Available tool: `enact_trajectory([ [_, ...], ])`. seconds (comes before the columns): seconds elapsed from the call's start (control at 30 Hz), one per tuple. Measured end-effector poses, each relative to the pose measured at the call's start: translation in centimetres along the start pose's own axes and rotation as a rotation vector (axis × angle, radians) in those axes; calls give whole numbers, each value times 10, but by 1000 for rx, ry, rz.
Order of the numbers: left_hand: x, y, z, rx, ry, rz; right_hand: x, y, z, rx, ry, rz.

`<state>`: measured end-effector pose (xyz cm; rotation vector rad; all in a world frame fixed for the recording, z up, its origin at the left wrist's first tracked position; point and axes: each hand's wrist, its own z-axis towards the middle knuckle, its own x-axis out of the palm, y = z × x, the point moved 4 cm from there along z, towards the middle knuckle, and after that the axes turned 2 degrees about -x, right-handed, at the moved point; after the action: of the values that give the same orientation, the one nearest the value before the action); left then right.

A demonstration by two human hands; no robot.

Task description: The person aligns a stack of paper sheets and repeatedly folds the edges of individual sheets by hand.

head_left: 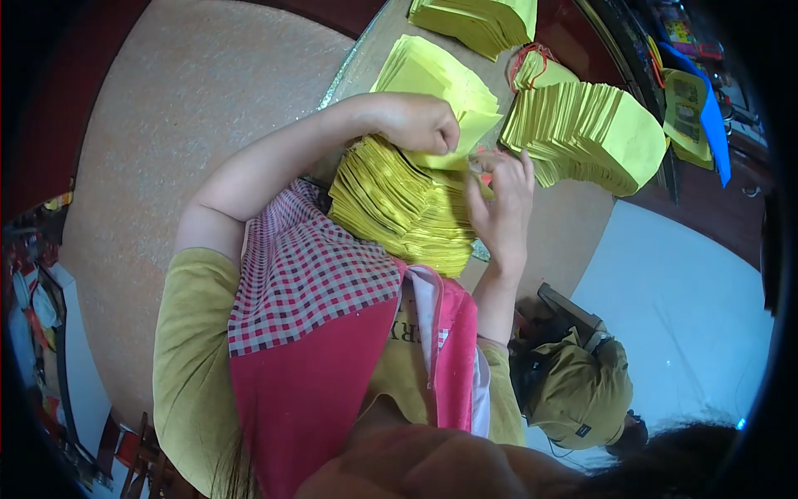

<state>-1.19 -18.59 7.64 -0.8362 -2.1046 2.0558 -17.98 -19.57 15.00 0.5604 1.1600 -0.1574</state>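
Note:
My left hand [420, 125] is curled into a fist over a yellow paper sheet [445, 158]. Its fingertips are hidden, and the sheet runs beneath it. At the sheet's right edge is my right hand [503, 200], thumb and fingers apart, the index bent toward the paper. A small red-pink patch shows by its fingertips; I cannot make out what it is. Under both hands, against my apron [324, 274], sits a thick stack of folded yellow paper [399, 204]. Just beyond my left hand lies a fanned pile of yellow sheets [432, 75].
To the right a long fanned row of yellow papers [582, 133] lies near a red cord [532, 62]. Another yellow stack [482, 21] is at the top. A blue object [706, 108] hangs at the upper right. A person [582, 391] is at the lower right.

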Motion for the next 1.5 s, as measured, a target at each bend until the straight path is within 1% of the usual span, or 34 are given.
enact_trajectory([
  [0.03, 0, 3, 3, 3, 4, -1, -3, 5, -1, -43, 14, -34],
  [0.07, -6, 5, 7, 43, -197, 131, 0, 1, -4, -39, 13, -37],
  [0.1, -12, 2, 7, 84, -400, 264, 14, -6, -9, -25, 177, -2],
  [0.13, -12, -1, 10, 87, -399, 266, 25, -10, -13, -13, 340, 33],
  [0.17, -19, -9, 8, 181, -594, 368, 28, -14, -16, 70, 389, 91],
  [0.2, -26, -18, 0, 270, -791, 469, 26, -12, -13, 62, 392, 93],
  [0.23, -28, -22, -3, 220, -695, 291, 22, -12, -12, 184, 357, 200],
  [0.27, -33, -30, -10, 217, -692, 290, 19, -15, -14, 312, 317, 304],
  [0.33, -20, -30, -13, 54, -54, 0, 20, -21, -11, 313, 281, 344],
  [0.37, -9, -20, -11, 86, 67, -21, 18, -21, -6, 216, 193, 293],
  [0.4, -2, -15, -7, 86, 65, -19, 16, -18, -2, 116, 106, 244],
  [0.47, 7, -3, 2, -72, -3, 184, 20, -15, -3, 108, 124, 233],
  [0.53, 8, 6, 3, -68, -14, 174, 21, -13, -6, 109, 142, 220],
  [0.6, 7, 9, 0, 56, -69, 163, 23, -9, -9, 35, 214, 191],
  [0.63, 7, 9, -1, 53, -69, 162, 19, -10, -9, 94, 228, 172],
  [0.7, 9, 1, -3, 129, 15, 99, 19, -15, -4, 103, 161, 167],
  [0.73, 8, -5, -2, 132, 17, 102, 18, -18, 0, 111, 94, 158],
  [0.8, 9, -11, -1, -39, 101, 103, 19, -20, 1, 111, 77, 183],
  [0.9, 8, -2, -1, 29, 62, 19, 11, -14, 0, 116, 90, 88],
  [0.93, 6, 0, -1, 27, 62, 17, 3, -3, 1, 27, 44, 5],
  [0.97, 1, 1, 0, 27, -38, 87, -2, 5, 1, -58, -5, -80],
  [1.0, -4, 1, 1, 29, -137, 158, -1, 5, 0, -54, -7, -83],
  [1.03, -8, 1, 2, 41, -266, 195, 7, 5, -2, -44, 128, -63],
  [1.07, -8, 1, 6, 45, -262, 198, 16, 2, -5, -34, 261, -42],
  [1.1, -18, -9, 6, 188, -541, 386, 26, -2, -6, -58, 350, -75],
  [1.13, -25, -20, 0, 332, -824, 573, 25, -5, -8, -61, 347, -78],
  [1.2, -30, -24, -7, 305, -819, 482, 26, -12, -11, 279, 404, 270],
  [1.27, -25, -22, -9, 147, -269, -19, 20, -14, -9, 268, 354, 259],
  [1.3, -19, -23, -14, 68, -55, -48, 13, -12, -4, 270, 331, 236],
  [1.33, -16, -25, -13, 70, -55, -47, 9, -11, -1, 270, 309, 213],
  [1.37, -8, -22, -10, 0, 64, 46, 12, -13, 1, 159, 198, 173],
  [1.4, 1, -16, -9, -73, 182, 138, 18, -16, 0, 156, 198, 174],
  [1.47, 12, 5, 0, -83, 100, 180, 21, -17, -2, 99, 94, 159],
  [1.5, 10, 9, 2, -62, 16, 171, 21, -13, -4, 102, 96, 157],
])
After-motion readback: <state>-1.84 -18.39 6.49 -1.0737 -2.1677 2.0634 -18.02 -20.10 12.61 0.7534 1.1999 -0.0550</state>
